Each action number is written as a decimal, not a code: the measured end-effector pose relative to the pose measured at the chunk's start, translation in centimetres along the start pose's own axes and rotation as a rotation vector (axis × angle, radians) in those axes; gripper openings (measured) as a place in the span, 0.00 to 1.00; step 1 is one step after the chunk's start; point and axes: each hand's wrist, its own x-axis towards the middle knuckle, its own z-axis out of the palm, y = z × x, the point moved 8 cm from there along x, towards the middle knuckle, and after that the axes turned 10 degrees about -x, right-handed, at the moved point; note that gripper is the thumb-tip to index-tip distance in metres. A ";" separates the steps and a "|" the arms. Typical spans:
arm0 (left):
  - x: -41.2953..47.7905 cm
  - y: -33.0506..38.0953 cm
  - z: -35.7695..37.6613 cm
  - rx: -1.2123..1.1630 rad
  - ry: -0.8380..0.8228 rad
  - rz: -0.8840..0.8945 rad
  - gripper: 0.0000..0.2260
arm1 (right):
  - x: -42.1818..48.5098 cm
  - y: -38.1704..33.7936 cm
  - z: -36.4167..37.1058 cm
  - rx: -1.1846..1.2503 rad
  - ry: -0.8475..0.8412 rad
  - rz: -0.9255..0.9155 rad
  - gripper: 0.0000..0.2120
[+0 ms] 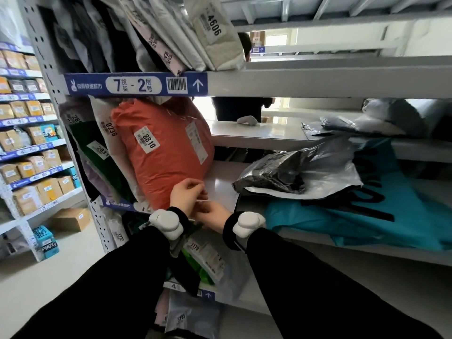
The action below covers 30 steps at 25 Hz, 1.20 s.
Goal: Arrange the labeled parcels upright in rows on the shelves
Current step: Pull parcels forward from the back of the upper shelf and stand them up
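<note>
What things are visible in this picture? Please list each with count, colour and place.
orange parcel: one, orange, upright on middle shelf
white parcel: one, white, left of it
green parcel: one, green, further left
grey bag: one, grey-black, flat on shelf, right
teal bag: one, teal, flat, front right
upper parcels: several, white-grey, leaning on upper shelf
shelf label: one, blue, upper shelf edge
boxes: many, brown, far left shelves
white strip: one, white, between the hands
wrist bands: two, white-black, on both wrists
left hand: one, at orange parcel's base, pinches strip
right hand: one, beside it, pinches strip
</note>
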 end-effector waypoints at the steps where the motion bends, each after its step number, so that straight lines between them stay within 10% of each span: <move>1: 0.5 1.0 0.7 0.013 -0.016 0.035 0.04 | 0.2 -0.3 -1.0 -0.021 0.017 -0.001 0.06; 20: 5.0 5.1 17.7 0.295 -0.509 0.312 0.14 | -3.4 2.0 -22.2 -0.329 0.519 0.274 0.08; 30: 3.4 -0.2 22.8 0.843 -0.969 0.409 0.50 | -6.1 8.0 -23.6 -0.431 0.423 0.634 0.18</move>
